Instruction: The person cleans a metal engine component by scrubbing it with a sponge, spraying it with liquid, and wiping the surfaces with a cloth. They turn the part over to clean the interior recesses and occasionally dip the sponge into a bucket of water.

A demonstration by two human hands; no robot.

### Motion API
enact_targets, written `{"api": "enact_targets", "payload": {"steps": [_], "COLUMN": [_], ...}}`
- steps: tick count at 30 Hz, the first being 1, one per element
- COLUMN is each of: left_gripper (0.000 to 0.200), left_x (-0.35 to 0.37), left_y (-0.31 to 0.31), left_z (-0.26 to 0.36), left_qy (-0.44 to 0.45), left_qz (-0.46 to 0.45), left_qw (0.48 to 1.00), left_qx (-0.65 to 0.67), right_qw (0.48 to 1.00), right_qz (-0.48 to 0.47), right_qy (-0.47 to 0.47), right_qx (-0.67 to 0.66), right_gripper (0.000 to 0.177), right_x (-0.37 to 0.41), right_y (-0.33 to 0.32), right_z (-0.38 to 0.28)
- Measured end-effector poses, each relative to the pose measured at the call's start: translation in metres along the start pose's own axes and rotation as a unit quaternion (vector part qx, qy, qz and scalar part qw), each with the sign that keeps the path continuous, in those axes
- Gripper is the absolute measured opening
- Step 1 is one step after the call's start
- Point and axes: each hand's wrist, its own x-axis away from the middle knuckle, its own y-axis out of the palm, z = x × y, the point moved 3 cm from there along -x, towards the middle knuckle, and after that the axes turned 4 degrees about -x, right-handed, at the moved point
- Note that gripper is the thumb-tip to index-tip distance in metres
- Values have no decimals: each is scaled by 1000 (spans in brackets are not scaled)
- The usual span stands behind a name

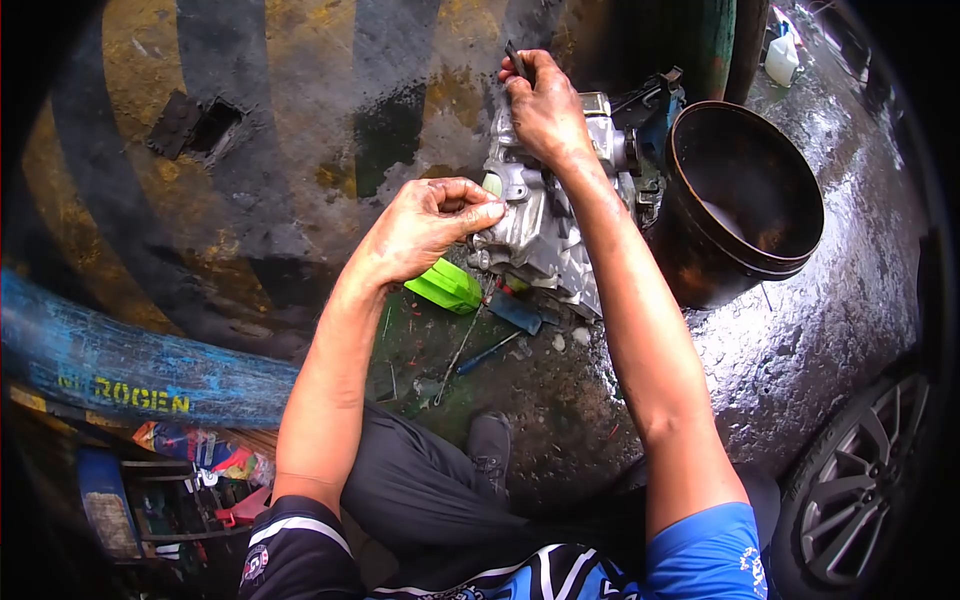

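A grey cast-metal housing (535,235), like an engine part, stands on the floor in front of me. My left hand (425,225) is at its left side, thumb and forefinger pinched together. A pale green piece (492,185) shows just above those fingertips; what the pinch holds, I cannot tell. Over the housing's far end, my right hand (548,110) has its fingers closed on a small black piece (514,58) that sticks out past them. Below my left hand lies a bright green plastic part (445,286).
Right of the housing stands a dark, open bucket (690,220). Screwdriver-like tools (488,354) lie on the wet floor near my shoe (490,450). A blue cylinder (150,360) marked NITROGEN crosses the left. A car wheel (860,480) is at lower right, a white jug (782,60) beyond.
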Motion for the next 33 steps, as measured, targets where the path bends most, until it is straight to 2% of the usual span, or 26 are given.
{"api": "enact_targets", "payload": {"steps": [4, 7, 10, 16, 33], "left_gripper": [27, 28, 27, 27, 24], "left_x": [0, -3, -9, -8, -17], "left_y": [-1, 7, 11, 5, 5], "left_z": [6, 12, 11, 11, 1], "left_qy": [-19, -8, 12, 10, -13], "left_qz": [19, 55, 82, 47, 49], "left_qw": [999, 998, 993, 998, 998], "left_qx": [-39, -44, -80, -34, -30], "right_qw": [1000, 1000, 1000, 1000, 1000], "right_qz": [11, -20, 14, -17, -6], "right_qy": [-11, 7, -24, 17, 5], "right_qx": [-12, 18, -7, 9, 0], "right_gripper": [22, 24, 21, 23, 22], "right_x": [0, -1, -1, -1, -2], "right_y": [-1, -2, -1, -3, -5], "right_z": [0, 2, 1, 1, 3]}}
